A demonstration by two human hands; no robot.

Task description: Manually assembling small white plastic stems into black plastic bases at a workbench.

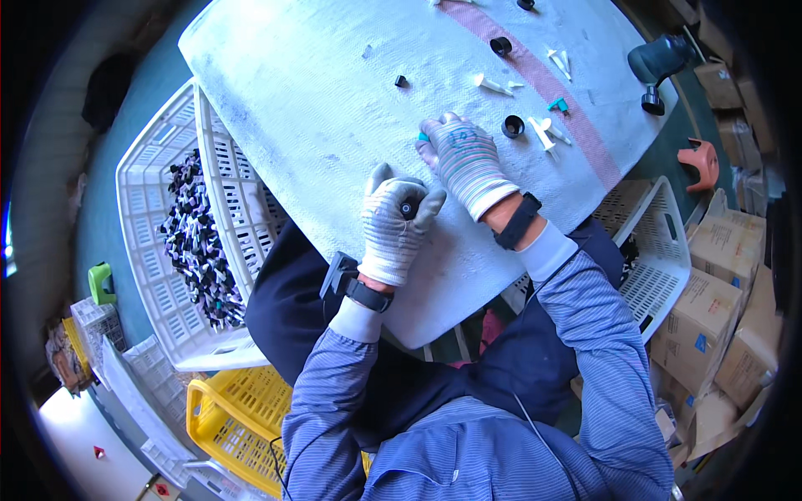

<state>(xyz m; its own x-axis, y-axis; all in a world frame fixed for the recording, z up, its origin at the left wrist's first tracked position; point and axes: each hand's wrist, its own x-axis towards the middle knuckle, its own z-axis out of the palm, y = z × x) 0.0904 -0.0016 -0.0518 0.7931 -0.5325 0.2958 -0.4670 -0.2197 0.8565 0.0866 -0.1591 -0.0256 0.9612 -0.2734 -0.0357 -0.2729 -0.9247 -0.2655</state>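
Note:
Both of my hands wear pale knit gloves and are over the white cloth-covered table point(301, 92). My left hand point(391, 230) is closed around a small black round part point(408, 209), whose end shows between thumb and fingers. Just ahead and to the right, my right hand point(464, 159) pinches a small green piece point(423, 137) at its fingertips; most of that piece is hidden. Close by the right hand lie a black ring-shaped cap point(513, 126), white tapered nozzles point(547, 135) and another green piece point(558, 105). Farther off are a small black block point(401, 81) and a white nozzle point(493, 85).
At the left, a white crate point(134, 217) holds many small black, white and purple parts. A yellow crate point(242, 426) sits below it. Cardboard boxes point(702, 326) and a white basket point(668, 242) stand right. A dark bottle-like object point(656, 63) is at the far right table edge.

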